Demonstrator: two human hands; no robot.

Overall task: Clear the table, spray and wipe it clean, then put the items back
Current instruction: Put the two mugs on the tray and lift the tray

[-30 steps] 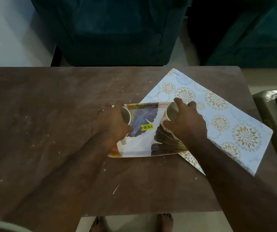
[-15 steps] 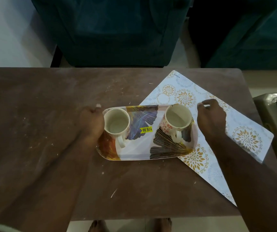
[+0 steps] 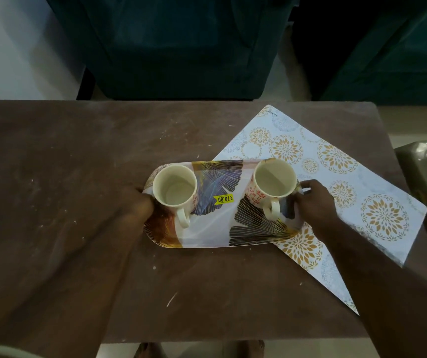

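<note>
— What does the left grip point(image 3: 140, 202) hold?
— The left end of the tray point(image 3: 207, 228), fingers curled on its rim; a plain mug point(image 3: 175, 189) stands just right of it.
— And the right grip point(image 3: 313, 202)?
— It clasps the tray's right end, with a flowered mug point(image 3: 274, 182) just left of it. That end overlaps a patterned placemat point(image 3: 349, 177) lying on the tabletop point(image 3: 52, 177) under this grip.

The left hand point(image 3: 140, 202) is blurred, and the tray point(image 3: 207, 233) hides part of the placemat point(image 3: 336, 161) beneath it.
</note>
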